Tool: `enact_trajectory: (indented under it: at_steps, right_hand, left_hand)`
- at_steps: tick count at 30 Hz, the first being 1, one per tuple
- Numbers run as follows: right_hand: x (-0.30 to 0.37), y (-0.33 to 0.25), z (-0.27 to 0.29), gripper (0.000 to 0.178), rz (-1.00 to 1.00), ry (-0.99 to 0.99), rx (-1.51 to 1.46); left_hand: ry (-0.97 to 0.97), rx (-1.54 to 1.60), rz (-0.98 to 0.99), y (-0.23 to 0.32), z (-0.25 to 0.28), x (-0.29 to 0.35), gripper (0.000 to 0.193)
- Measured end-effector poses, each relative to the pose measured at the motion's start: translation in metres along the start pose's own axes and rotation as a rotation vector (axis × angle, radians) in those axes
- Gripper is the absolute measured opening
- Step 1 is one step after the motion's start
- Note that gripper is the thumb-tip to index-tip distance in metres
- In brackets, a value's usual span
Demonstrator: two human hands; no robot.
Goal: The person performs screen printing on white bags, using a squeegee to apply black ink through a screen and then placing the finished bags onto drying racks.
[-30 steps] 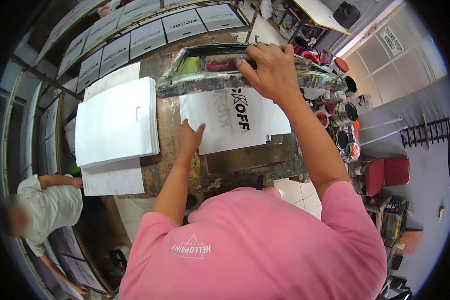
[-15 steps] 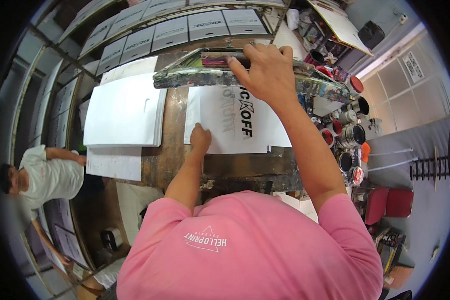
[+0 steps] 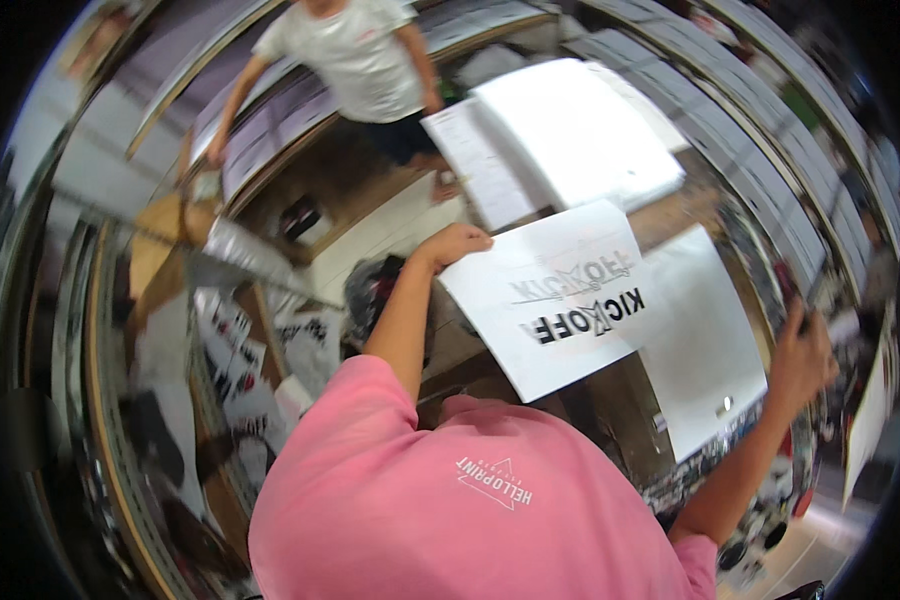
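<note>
My left hand (image 3: 457,243) pinches the far left corner of a white sheet (image 3: 490,310) and holds it tilted above the workbench. Bold black lettering and a paler, outlined copy of it cross the sheet. A second white sheet (image 3: 705,350) lies on the bench, partly under the right side of the printed one. Over to the right, my right hand (image 3: 805,355) is closed at the edge of a paint-stained screen-printing frame (image 3: 755,240). Motion blur and the steep angle hide most of that grip.
A thick stack of white sheets (image 3: 580,130) stands at the bench's far side, with a loose sheet (image 3: 475,165) beside it. Another person (image 3: 360,60) in a white shirt stands beyond, at the far left. Racks (image 3: 660,60) surround the bench; paint cans (image 3: 745,545) stand low at right.
The view has swung left. My left hand has lifted the printed sheet off the bench toward the left. Another white sheet now shows on the bench. My right arm stays stretched toward the frame.
</note>
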State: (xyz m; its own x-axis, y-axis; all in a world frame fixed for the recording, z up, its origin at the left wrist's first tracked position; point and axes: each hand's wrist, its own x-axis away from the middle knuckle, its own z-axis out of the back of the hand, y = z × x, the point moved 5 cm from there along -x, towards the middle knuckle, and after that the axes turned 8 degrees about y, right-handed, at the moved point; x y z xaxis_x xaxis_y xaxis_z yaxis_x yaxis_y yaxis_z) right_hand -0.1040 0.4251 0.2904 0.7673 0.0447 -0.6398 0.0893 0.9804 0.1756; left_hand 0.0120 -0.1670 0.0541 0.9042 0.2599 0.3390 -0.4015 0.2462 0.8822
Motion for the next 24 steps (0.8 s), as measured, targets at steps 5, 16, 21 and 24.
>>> enact_trajectory:
  at_steps: [5,16,21,24]
  right_hand:
    - [0.008,0.010,0.000,0.084,-0.033,-0.110,0.081]
    - [0.014,0.011,-0.023,0.089,-0.045,-0.198,0.113]
    - [0.017,0.007,-0.023,0.086,-0.012,-0.185,0.159]
    - [0.021,0.009,-0.028,0.083,0.016,-0.143,0.153]
  left_hand:
    - [0.349,0.155,0.178,-0.141,0.142,0.172,0.044]
    - [1.418,0.573,0.392,-0.333,0.199,0.521,0.044]
    - [1.771,0.603,0.420,-0.408,0.193,0.577,0.042]
    - [1.897,0.538,0.555,-0.457,0.199,0.570,0.042]
